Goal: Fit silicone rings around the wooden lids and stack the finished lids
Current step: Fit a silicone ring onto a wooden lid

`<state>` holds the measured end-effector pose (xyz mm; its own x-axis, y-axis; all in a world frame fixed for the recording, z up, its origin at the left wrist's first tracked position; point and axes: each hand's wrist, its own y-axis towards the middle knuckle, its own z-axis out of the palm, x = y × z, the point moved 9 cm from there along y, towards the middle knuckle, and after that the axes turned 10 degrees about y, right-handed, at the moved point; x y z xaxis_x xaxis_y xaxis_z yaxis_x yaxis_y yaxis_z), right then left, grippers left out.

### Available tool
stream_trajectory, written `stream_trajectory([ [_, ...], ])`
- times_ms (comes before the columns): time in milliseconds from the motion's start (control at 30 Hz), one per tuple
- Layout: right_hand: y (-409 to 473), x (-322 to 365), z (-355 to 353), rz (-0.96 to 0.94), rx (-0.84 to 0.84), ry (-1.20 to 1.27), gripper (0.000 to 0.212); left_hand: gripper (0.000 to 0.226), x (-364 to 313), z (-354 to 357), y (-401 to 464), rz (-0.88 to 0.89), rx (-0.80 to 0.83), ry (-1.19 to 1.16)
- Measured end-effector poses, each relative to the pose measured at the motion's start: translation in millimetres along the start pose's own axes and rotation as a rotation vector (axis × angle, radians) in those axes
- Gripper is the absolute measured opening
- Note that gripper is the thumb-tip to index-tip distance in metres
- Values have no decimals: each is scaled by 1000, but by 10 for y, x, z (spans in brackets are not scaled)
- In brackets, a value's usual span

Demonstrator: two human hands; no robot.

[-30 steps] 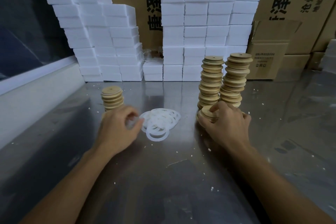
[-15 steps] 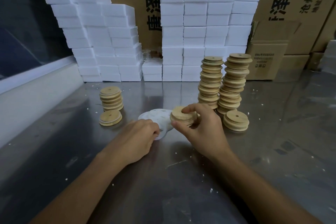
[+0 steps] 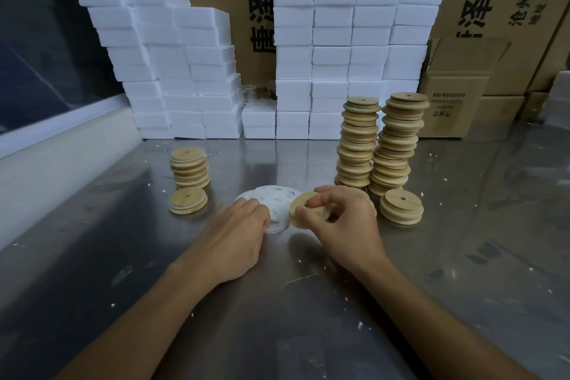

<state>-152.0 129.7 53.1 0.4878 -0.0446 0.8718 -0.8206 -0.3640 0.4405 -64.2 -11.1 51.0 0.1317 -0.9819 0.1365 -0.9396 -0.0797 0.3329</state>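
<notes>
My right hand (image 3: pixel 345 219) is gripping one wooden lid (image 3: pixel 303 210), thumb and fingers curled round its rim, holding it tilted just above the metal table (image 3: pixel 308 318) so the flat face points back toward me. My left hand (image 3: pixel 237 234) is right beside it, resting on the near edge of the pile of white silicone rings (image 3: pixel 271 199). The fingertips are tucked down at the rings, and honestly I can't tell whether they've actually pinched one or are just touching the pile. The held lid overlaps the right side of that ring pile from where I'm looking.

Over on the left there's a short stack of lids (image 3: pixel 188 168) with pale rings showing at their rims, and a single ringed lid (image 3: pixel 187 200) lying flat on the table just in front of it. On the right, two tall stacks of lids (image 3: pixel 382 145) stand side by side, both a bit wobbly looking, and a low pile of lids (image 3: pixel 401 206) sits just in front of the right-hand one, near my right knuckles.

Behind everything is a wall of white foam blocks (image 3: pixel 345 40), with cardboard boxes (image 3: pixel 456 95) behind and to the right of them. Little white crumbs are scattered all over the tabletop.
</notes>
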Motion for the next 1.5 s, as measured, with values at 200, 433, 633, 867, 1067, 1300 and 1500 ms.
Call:
stream_trajectory([
  [200, 38, -60, -7, 32, 19, 26, 10, 16, 190, -130, -31, -130, -223, -376],
  [433, 63, -85, -38, 44, 14, 108, 7, 30, 307, -134, -41, -300, -298, -1033],
  [633, -12, 62, 99, 7, 130, 284, 28, 23, 292, -116, -45, -340, -280, -1302],
  [867, -56, 124, 206, -91, 198, 281, 18, 18, 270, -37, -46, -433, -305, -1331],
  [1067, -35, 110, 178, -103, 155, 293, 15, 19, 181, 225, -60, -530, -43, -1385],
  [1300, -49, 99, 203, -77, 161, 305, 14, 17, 115, 231, -59, -542, -21, -1577],
  [1500, -40, 96, 115, -53, 75, 361, 8, 16, 114, 202, -46, -538, -31, -1565],
])
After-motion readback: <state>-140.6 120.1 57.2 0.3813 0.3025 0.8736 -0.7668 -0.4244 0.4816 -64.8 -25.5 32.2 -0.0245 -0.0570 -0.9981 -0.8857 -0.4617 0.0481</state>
